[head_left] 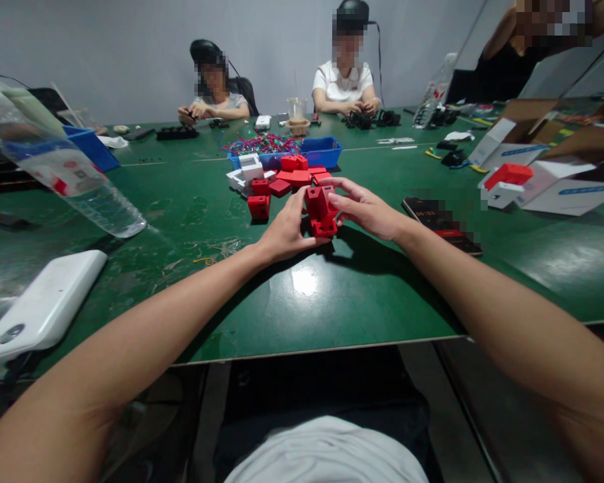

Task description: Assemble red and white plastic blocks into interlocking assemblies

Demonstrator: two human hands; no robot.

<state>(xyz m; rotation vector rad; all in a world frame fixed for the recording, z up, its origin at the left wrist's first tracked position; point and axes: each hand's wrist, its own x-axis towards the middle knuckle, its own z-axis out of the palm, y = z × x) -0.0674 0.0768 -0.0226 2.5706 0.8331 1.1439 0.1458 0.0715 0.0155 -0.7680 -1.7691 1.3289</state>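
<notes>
Between my two hands is a red plastic housing (323, 218), tilted, with an open channel and small holes facing me. My left hand (288, 228) grips it from the left, thumb at its upper edge and fingers beneath it. My right hand (360, 208) is closed on its right side, fingertips on the upper part. Just beyond lies a pile of similar red plastic parts (296, 176), partly hidden by my fingers. One small red block (258, 208) stands to the left of my hands. White plastic parts (250, 171) lie against the pile's left side.
A blue tray (327, 153) with coloured wires (266, 144) stands behind the parts. At left are a tilted water bottle (85, 178) and a white device (45, 302). A phone (440, 225) and open cartons (558, 184) are at right. Two co-workers (346, 87) sit opposite.
</notes>
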